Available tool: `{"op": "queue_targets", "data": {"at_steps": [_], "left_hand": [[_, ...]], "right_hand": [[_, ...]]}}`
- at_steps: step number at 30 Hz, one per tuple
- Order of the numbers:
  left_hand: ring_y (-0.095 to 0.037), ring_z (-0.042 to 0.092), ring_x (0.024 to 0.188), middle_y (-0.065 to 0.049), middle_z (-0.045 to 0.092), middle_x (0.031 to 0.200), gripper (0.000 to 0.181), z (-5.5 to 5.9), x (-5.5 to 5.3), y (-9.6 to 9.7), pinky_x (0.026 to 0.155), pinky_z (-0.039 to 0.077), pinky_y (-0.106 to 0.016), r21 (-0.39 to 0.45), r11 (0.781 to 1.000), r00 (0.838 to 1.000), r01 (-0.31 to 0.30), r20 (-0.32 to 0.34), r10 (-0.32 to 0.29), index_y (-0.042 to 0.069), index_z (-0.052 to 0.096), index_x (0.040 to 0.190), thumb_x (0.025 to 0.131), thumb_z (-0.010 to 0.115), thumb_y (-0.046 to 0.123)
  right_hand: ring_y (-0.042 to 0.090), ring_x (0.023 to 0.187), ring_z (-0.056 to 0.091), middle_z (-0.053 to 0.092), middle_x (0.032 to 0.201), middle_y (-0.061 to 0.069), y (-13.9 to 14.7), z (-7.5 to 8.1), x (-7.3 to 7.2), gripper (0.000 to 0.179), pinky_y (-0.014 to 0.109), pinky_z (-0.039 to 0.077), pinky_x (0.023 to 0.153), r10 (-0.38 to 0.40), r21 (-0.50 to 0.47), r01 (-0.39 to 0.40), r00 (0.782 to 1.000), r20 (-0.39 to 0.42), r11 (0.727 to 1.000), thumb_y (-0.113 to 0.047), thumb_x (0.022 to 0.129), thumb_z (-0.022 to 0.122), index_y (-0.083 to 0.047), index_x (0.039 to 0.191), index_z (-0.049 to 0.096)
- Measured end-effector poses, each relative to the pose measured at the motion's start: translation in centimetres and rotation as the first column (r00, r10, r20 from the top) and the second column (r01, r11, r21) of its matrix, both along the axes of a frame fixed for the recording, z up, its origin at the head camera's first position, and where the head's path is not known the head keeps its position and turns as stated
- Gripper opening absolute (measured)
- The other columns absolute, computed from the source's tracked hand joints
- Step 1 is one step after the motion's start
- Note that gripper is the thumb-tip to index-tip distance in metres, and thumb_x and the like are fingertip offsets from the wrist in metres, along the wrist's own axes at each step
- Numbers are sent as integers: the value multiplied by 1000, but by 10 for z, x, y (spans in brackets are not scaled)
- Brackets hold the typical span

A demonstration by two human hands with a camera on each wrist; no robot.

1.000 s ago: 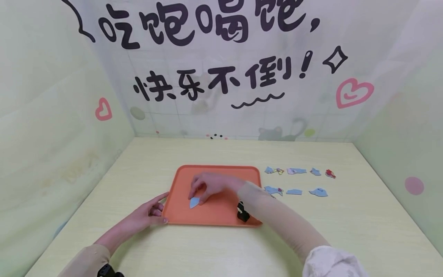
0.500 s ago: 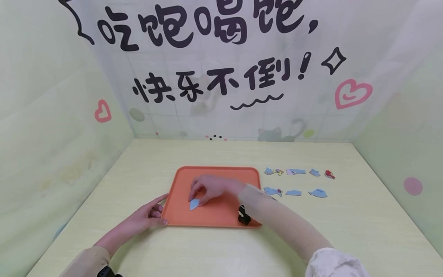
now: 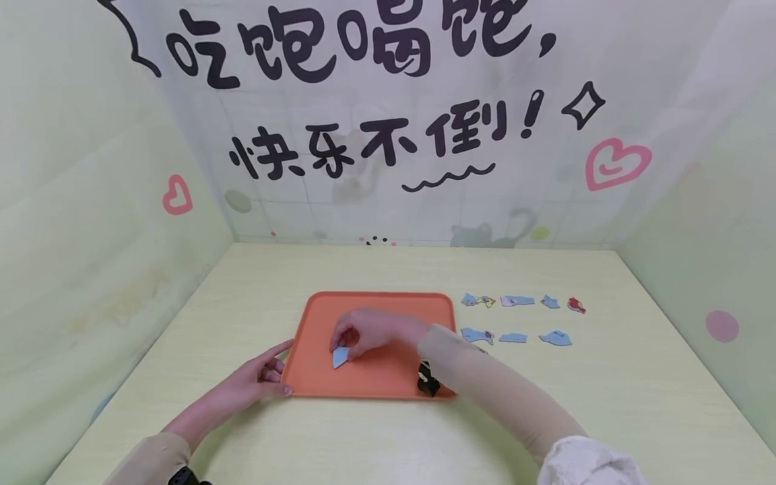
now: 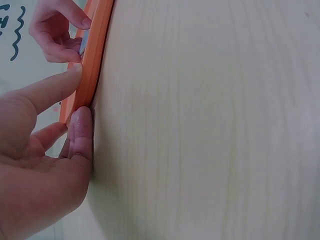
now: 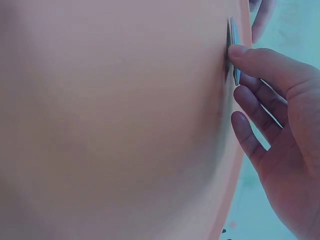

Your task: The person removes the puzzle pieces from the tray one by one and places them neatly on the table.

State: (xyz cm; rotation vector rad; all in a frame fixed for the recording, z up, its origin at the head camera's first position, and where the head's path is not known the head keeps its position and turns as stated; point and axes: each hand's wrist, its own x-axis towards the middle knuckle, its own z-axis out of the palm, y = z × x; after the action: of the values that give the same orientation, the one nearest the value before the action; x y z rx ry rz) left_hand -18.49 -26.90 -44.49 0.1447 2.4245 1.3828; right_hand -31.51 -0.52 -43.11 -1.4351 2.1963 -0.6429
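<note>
A flat light-blue puzzle piece (image 3: 341, 357) is pinched between the thumb and fingers of my right hand (image 3: 371, 330), low over the left part of the orange tray (image 3: 388, 384). The right wrist view has this thin piece (image 5: 234, 52) nearly edge-on close to the tray surface, thumb on one side; whether it touches the tray I cannot tell. My left hand (image 3: 251, 380) grips the tray's left edge. Seen in the left wrist view, its thumb and curled fingers (image 4: 82, 125) hold the tray rim (image 4: 95, 60) near a corner.
Right of the tray, several puzzle pieces lie in two rows on the pale wooden table (image 3: 388, 438). Among them are a red piece (image 3: 576, 305) and a blue piece (image 3: 556, 337). The right forearm partly covers another piece (image 3: 480, 349). Printed curtains (image 3: 388, 215) enclose the back and sides.
Both hands, the tray and the pinched piece stay in nearly the same place. The head view shifts only slightly.
</note>
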Motion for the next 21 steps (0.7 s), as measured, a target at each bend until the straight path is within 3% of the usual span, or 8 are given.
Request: {"op": "queue_targets", "data": {"at_steps": [10,21], "left_hand": [[-11,48,89,-14,48,112,91,1,1,-1,73,44,-20,15,1000,1000,20,-13,-20,3,23,156,84,78,15],[-10,49,90,-14,49,112,92,-1,0,-1,75,44,-20,-3,1000,999,16,-28,-16,4,25,156,83,79,16]], "right_hand": [[12,99,59,68,108,-7,15,11,3,25,21,50,89,-75,-83,78,996,45,993,-12,89,70,-20,113,72],[12,97,60,68,106,-12,30,20,2,27,24,52,89,-113,-144,123,990,79,982,-11,90,70,-15,117,72]]}}
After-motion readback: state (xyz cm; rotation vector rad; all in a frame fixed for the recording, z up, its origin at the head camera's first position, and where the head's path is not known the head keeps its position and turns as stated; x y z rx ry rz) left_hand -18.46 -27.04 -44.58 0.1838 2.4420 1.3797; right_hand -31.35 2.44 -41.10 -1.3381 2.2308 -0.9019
